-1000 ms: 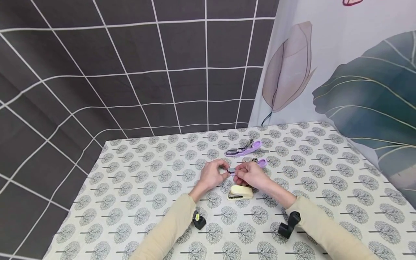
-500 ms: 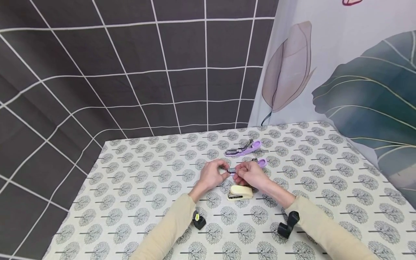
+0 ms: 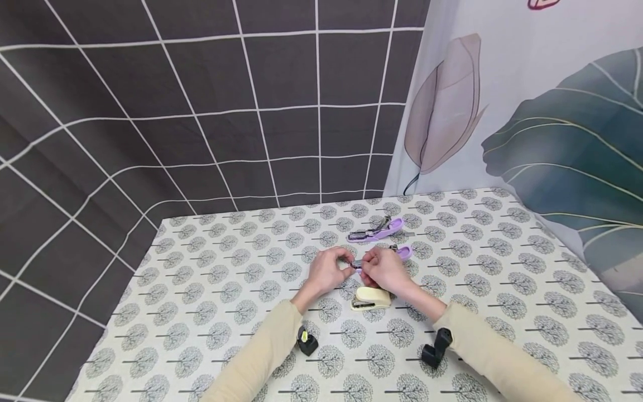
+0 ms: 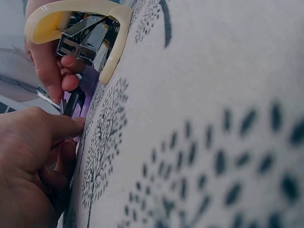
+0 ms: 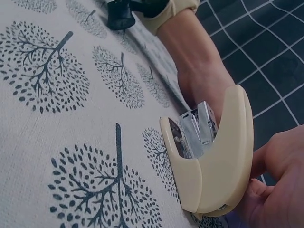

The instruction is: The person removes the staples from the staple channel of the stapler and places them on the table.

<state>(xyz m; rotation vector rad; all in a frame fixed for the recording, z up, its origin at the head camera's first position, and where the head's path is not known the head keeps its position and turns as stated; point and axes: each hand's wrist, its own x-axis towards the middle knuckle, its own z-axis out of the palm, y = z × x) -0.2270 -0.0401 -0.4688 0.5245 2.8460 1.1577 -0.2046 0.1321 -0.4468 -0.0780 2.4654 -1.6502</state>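
Observation:
Between both hands lies a purple stapler (image 3: pixel 404 252), opened up, its rear end showing past the right hand. My left hand (image 3: pixel 327 271) pinches its front end between thumb and fingers. Curled fingers of my right hand (image 3: pixel 385 269) hold it around its metal staple channel, close to the left fingertips. In the left wrist view a dark metal part of the stapler (image 4: pixel 72 102) shows between the two hands; much of the rest is covered. Nearer to me stands a cream stapler (image 3: pixel 372 298), also large in the right wrist view beside the right hand (image 5: pixel 280 175).
Behind the hands lies another opened purple stapler (image 3: pixel 374 230), its metal arm raised. A tree-patterned cloth (image 3: pixel 241 335) covers the table. A dark gridded curtain (image 3: pixel 201 111) hangs behind, with a leaf-print curtain (image 3: pixel 452 100) at right.
My right hand and forearm have shifted slightly left, the wrist turning a little. The left hand stays put on the front end of the purple stapler.

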